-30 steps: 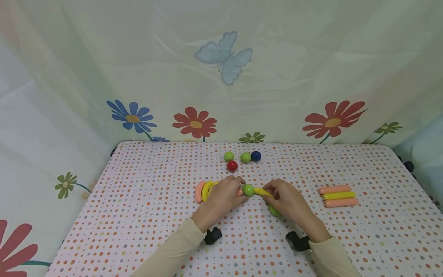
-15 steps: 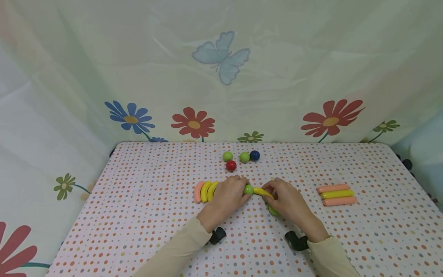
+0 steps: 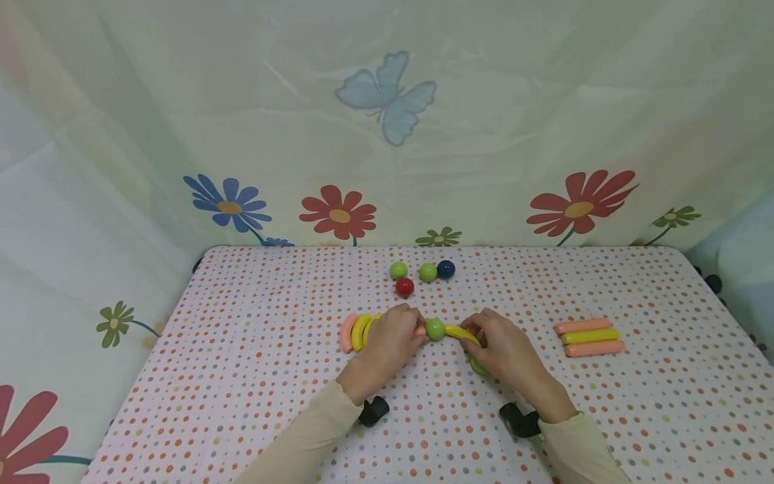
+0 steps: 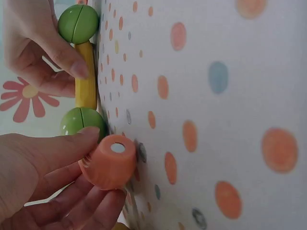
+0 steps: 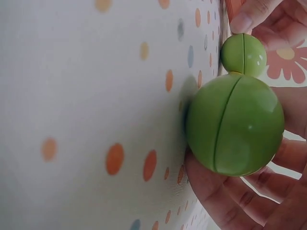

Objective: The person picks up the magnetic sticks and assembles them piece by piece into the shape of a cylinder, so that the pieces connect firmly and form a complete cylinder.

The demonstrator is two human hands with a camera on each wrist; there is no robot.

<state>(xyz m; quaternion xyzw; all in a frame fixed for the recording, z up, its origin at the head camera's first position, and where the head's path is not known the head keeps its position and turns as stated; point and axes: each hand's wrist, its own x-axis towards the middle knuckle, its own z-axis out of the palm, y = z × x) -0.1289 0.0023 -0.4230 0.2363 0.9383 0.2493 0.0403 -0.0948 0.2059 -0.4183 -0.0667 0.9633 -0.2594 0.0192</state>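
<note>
My left hand (image 3: pixel 385 341) pinches a peach-coloured magnetic rod (image 4: pixel 111 165) between thumb and fingers; a round silver magnet shows at its end in the left wrist view. Right at that rod is a green ball (image 3: pixel 435 329). From the ball a curved yellow rod (image 3: pixel 461 333) runs to the right, and the right hand (image 3: pixel 503 346) grips it with thumb and fingers. A second green ball (image 5: pixel 235 125) sits at the yellow rod's other end, partly hidden under the right hand in the head view.
Beside the left hand lie a curved peach rod (image 3: pixel 347 333) and curved yellow rods (image 3: pixel 361 331). Behind are green balls (image 3: pixel 398 270), a red ball (image 3: pixel 404 287) and a dark blue ball (image 3: pixel 446 269). Straight peach and yellow rods (image 3: pixel 591 336) lie to the right on the dotted cloth (image 3: pixel 254 349).
My left hand slid right against the near green ball half a second ago, and has drawn slightly back left, showing the peach rod's tip again. The right hand has hardly moved.
</note>
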